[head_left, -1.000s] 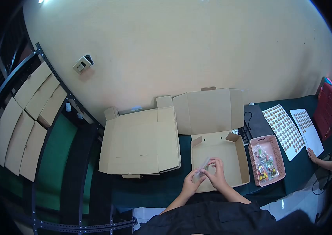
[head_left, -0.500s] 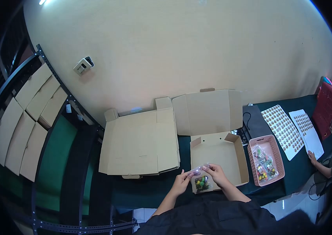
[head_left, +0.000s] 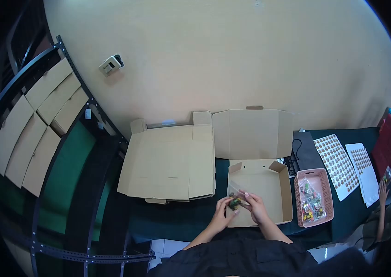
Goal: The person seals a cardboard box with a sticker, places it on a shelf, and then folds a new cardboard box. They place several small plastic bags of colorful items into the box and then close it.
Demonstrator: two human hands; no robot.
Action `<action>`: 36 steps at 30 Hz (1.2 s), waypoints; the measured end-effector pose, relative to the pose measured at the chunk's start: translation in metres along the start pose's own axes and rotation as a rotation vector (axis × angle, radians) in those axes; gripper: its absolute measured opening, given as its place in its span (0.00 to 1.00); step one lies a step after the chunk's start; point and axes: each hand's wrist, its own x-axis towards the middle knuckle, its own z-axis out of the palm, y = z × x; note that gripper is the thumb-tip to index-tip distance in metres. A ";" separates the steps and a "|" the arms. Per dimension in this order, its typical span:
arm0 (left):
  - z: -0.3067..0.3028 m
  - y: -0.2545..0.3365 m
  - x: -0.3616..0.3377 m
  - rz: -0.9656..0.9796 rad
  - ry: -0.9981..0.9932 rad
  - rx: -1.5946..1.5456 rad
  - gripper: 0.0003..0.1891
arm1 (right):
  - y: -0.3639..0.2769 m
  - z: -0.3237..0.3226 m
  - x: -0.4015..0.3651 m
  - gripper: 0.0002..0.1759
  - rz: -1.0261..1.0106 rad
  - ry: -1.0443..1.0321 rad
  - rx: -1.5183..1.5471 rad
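Note:
Between my two hands is a small clear plastic bag (head_left: 235, 201) with green, yellow and dark pieces inside; what the pieces are I cannot make out. My left hand (head_left: 222, 213) is closed round the bag's left side. The fingers of my right hand (head_left: 255, 206) pinch its right side. Both hands are over the near left part of an open cardboard box (head_left: 269, 196), whose lid (head_left: 253, 134) stands up against the wall.
Flat cardboard boxes (head_left: 163, 161) are stacked at left. A pink basket (head_left: 300, 203) with similar bags, sticker sheets (head_left: 336, 166) and a dark red case (head_left: 387, 143) lie at right. Another person's hand (head_left: 383, 190) holds a small bag. Boxes fill a shelf (head_left: 61, 92) at far left.
The bag has turned in my hands, and my left hand has moved down round its filled part. At far right the other person's hand has lifted off the paper and now holds a bag.

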 end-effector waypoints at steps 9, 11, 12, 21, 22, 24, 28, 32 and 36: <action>0.005 0.015 -0.002 0.243 0.277 0.249 0.28 | 0.005 0.014 -0.009 0.21 -0.023 -0.094 -0.007; 0.008 -0.001 0.001 0.092 0.248 0.001 0.22 | 0.010 0.008 -0.005 0.21 -0.101 -0.184 -0.148; 0.010 -0.002 0.001 0.025 0.275 -0.148 0.19 | 0.007 0.011 -0.007 0.22 -0.200 -0.102 -0.249; 0.009 0.000 -0.005 -0.163 0.138 -0.458 0.20 | 0.029 -0.005 -0.003 0.20 0.019 -0.171 -0.253; 0.009 0.000 -0.004 -0.167 0.135 -0.456 0.20 | 0.030 -0.006 -0.003 0.19 -0.010 -0.190 -0.254; 0.008 0.001 -0.005 -0.139 0.140 -0.485 0.21 | 0.021 0.000 -0.007 0.17 -0.038 -0.203 -0.259; 0.006 -0.010 -0.002 -0.136 0.135 -0.522 0.20 | 0.028 -0.014 0.002 0.17 0.007 -0.255 -0.282; 0.007 0.001 -0.002 -0.170 0.069 -0.560 0.21 | 0.025 -0.006 -0.002 0.16 -0.004 -0.200 -0.227; 0.014 0.000 -0.001 -0.100 -0.001 -0.524 0.24 | 0.003 0.007 -0.014 0.15 -0.046 -0.072 -0.277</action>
